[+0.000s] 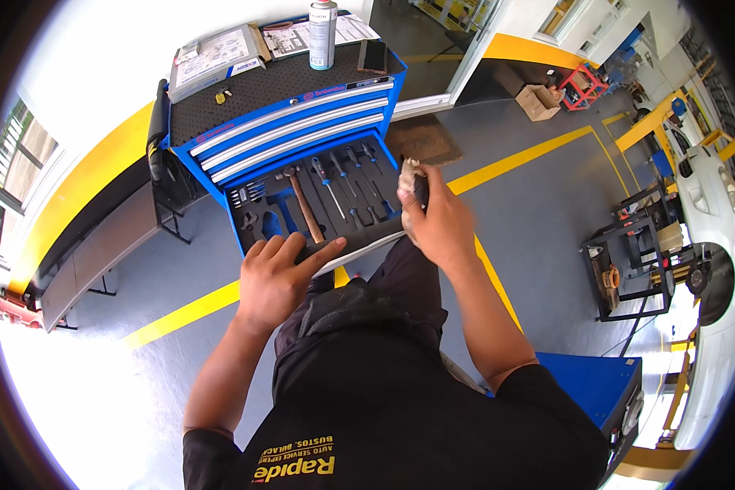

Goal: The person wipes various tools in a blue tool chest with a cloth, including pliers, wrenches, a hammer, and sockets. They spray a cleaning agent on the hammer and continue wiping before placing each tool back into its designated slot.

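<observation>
An open drawer (261,189) of a blue tool cabinet (208,140) reaches toward my body. My left hand (276,282) is closed over its front edge at the left, thumb lying along the dark foam. Just above the drawer's right corner, my right hand (439,216) is closed around a cream-and-dark piece (412,181). It looks like a cloth about something dark, but is blurred. A wooden-handled hammer (304,206) lies in the foam near my left hand. Beside it are a screwdriver (330,193) and several more blue-and-black handled tools (359,163).
On the cabinet top stand a spray can (322,37), a phone (373,56), keys (223,96) and a flat printed box (214,65). A bench (98,253) is at left. A black metal cart (629,261) stands right, a blue cabinet (588,380) behind my right elbow.
</observation>
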{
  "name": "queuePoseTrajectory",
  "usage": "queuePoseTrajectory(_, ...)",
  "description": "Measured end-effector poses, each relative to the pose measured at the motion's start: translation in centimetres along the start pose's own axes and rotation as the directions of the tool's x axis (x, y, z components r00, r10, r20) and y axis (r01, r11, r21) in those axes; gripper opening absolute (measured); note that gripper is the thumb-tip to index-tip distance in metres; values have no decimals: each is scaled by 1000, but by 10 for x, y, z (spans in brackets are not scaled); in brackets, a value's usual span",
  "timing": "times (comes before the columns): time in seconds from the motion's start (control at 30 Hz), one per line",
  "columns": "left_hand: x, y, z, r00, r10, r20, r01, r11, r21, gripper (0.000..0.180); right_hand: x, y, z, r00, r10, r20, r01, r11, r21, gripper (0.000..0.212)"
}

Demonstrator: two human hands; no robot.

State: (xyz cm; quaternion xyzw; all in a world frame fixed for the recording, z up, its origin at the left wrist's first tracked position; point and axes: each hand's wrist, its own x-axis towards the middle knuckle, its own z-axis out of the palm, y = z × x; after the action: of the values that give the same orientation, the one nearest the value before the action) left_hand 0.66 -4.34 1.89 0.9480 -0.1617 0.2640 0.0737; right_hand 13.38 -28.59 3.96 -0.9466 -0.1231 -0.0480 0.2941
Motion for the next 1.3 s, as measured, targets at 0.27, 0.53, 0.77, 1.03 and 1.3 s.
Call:
queuePoseTrajectory(0.27, -19, -10, 7, 976, -203, 80, 217, 945, -247, 60, -21, 41, -18, 683, -707, 185, 717, 696, 14, 55)
queuePoseTrajectory(0.53, -30, -15, 1, 984, -175, -13, 171, 972, -163, 59, -2, 74, -65, 988, 34, 151, -144, 558, 817, 61)
queuePoseTrajectory(0.77, -24, -10, -23, 997, -51, -57, 52, 999, 11, 59, -5, -6, 3, 917, -399, -20, 383, 864, 328, 73)
queuePoseTrajectory(1.03, -31, -15, -19, 997, -2, 82, -2, 999, 55, 61, 16, 13, 46, 983, -33, 179, -65, 853, 518, 45)
queuePoseTrajectory(1.3, -23, 1, 3, 994, -97, -45, 92, 990, -108, 60, 41, 40, 13, 798, -282, 532, -563, -33, 826, 62)
